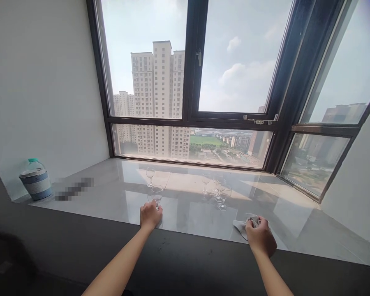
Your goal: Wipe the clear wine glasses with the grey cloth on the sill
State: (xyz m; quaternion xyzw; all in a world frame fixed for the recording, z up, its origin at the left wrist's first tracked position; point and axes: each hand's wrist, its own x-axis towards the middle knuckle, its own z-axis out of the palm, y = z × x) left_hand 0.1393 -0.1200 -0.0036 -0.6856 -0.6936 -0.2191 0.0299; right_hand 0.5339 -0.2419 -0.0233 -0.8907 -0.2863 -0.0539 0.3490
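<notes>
Standing at the far left of the marble window ledge (111,193), a plastic water jug (35,179) with a green cap sits tucked against the wall, well apart from the glassware. A blurred patch just beside it cannot be read. Farther along, a small wine glass (150,175) stands upright alone, nearer the window. In front of it the left hand (150,215) is closed around the lower stem of a second wine glass (157,194). That low grip probably steadies the top-heavy bowl, and the foot is hidden under the fingers. A cluster of clear glasses (219,193) overlaps, so their number is hard to tell. At the ledge's front edge the right hand (261,237) clutches a pale cloth (241,226), its bent fingers covering most of it.
</notes>
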